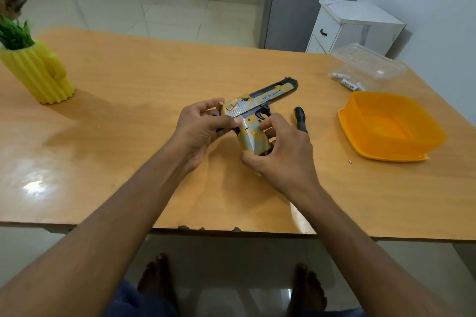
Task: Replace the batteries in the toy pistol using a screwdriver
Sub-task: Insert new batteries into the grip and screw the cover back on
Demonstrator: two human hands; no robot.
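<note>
At the frame centre my left hand (203, 123) clamps the rear of the yellow-and-silver plastic toy pistol (253, 113) while my right hand (280, 154) pinches its grip bottom, so I should hold it steady and pull gently.

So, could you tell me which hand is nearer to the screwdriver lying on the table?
Right. The right hand, gripping the toy pistol's grip, sits just beside the screwdriver; the left hand holds the pistol's rear, farther away on the other side.
</note>
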